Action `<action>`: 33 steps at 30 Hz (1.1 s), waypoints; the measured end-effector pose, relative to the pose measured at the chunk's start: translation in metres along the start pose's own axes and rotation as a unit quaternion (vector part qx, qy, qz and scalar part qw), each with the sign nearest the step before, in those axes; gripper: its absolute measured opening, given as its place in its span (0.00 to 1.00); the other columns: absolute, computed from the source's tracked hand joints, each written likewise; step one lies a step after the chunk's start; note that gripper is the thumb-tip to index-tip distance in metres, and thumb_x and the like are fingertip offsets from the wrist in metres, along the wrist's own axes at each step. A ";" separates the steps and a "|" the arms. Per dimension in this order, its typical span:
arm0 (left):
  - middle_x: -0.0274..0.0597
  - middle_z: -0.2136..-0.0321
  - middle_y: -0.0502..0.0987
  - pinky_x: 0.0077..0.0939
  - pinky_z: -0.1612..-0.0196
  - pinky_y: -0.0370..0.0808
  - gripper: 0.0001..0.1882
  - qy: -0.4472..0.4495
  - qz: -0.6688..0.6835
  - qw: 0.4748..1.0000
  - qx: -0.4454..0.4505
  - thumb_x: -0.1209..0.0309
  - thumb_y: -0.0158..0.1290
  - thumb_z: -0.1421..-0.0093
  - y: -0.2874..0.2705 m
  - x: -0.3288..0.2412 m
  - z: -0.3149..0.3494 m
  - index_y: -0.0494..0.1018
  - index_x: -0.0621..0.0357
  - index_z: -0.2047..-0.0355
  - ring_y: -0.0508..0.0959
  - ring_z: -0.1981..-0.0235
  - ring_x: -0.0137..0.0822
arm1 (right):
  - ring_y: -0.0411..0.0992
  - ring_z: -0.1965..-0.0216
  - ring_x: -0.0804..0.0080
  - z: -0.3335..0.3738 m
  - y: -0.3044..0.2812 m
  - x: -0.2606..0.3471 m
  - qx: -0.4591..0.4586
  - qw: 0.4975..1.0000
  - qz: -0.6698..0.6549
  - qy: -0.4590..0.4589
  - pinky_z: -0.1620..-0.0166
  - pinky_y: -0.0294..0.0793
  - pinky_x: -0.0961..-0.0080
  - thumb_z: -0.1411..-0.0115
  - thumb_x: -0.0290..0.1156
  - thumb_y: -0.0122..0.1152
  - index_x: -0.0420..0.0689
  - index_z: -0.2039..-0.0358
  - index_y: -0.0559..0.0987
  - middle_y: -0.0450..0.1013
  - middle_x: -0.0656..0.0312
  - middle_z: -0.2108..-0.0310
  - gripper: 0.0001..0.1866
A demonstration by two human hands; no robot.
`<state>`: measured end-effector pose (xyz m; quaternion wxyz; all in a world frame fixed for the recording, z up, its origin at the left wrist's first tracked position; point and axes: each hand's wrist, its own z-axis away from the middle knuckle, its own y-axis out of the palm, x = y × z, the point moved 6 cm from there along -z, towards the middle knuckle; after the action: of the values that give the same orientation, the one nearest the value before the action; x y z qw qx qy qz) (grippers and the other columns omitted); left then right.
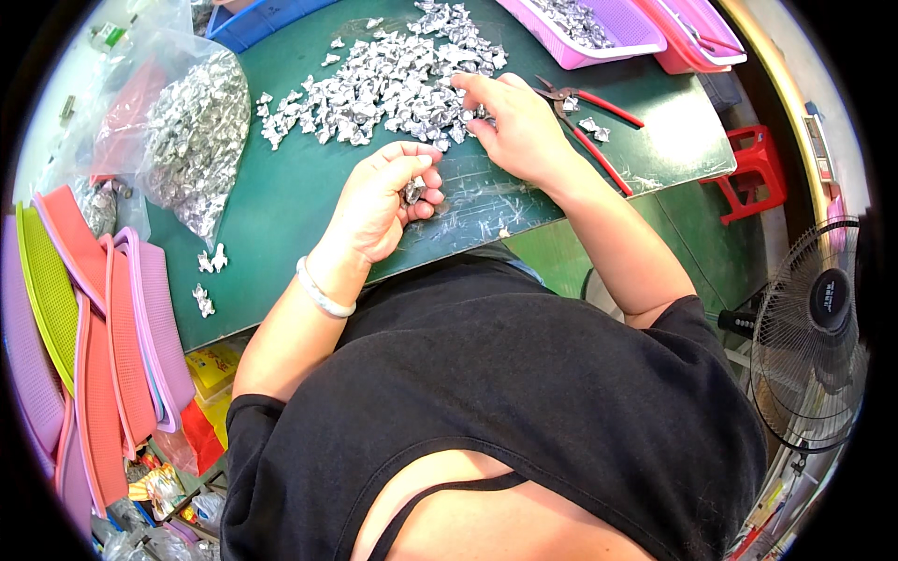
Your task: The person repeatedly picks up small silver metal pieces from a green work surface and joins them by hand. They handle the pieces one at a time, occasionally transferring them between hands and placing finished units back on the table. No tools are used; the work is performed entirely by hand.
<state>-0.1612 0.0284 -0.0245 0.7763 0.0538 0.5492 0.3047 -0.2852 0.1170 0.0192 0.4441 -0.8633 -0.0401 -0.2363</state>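
Observation:
A loose pile of small silvery metal castings [383, 84] spreads over the green tabletop. At the pile's near edge my left hand [383, 201] is closed, its curled fingers and thumb around a small metal casting [412, 191]. A white bangle [324, 290] circles that wrist. My right hand [519, 126] reaches into the pile's right edge, index finger and thumb apart among the pieces; its other fingers are partly hidden. Just right of it lie red-handled cutting pliers [599, 140], jaws apart, with a few castings [593, 129] beside them.
A clear plastic bag of castings [196, 140] stands at left, three stray pieces [203, 301] near it. Stacked coloured baskets [112, 327] crowd the left edge. Pink baskets [599, 56] and a blue crate [271, 23] line the far side. A red stool [753, 173] and fan [814, 327] are at right.

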 end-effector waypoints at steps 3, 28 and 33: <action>0.34 0.78 0.71 0.12 0.77 0.68 0.07 -0.006 -0.007 1.000 -0.010 0.72 0.46 0.43 0.000 0.001 0.000 0.68 0.61 0.65 0.71 0.78 0.24 | 0.67 0.67 0.60 -0.002 0.001 0.001 0.014 1.000 0.004 0.002 0.62 0.67 0.67 0.55 0.22 0.55 0.43 0.59 0.70 0.72 0.58 0.72 0.19; 0.34 0.81 0.70 0.13 0.82 0.63 0.08 -0.047 0.028 0.997 -0.052 0.67 0.48 0.43 0.002 0.002 -0.002 0.71 0.60 0.73 0.70 0.82 0.25 | 0.69 0.70 0.64 0.018 -0.008 0.033 -0.025 0.968 -0.247 -0.034 0.64 0.69 0.72 0.56 0.18 0.57 0.42 0.57 0.70 0.71 0.62 0.75 0.22; 0.34 0.82 0.71 0.12 0.82 0.63 0.08 -0.009 -0.027 0.999 -0.020 0.68 0.48 0.43 0.003 0.002 -0.003 0.71 0.59 0.74 0.70 0.84 0.25 | 0.70 0.71 0.70 0.020 -0.008 0.034 -0.029 0.968 -0.245 -0.043 0.65 0.69 0.76 0.54 0.18 0.57 0.41 0.56 0.69 0.70 0.62 0.75 0.21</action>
<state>-0.1645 0.0318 -0.0262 0.7900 0.0258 0.5372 0.2944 -0.2502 0.1330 0.0304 0.3452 -0.8489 -0.2628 -0.3018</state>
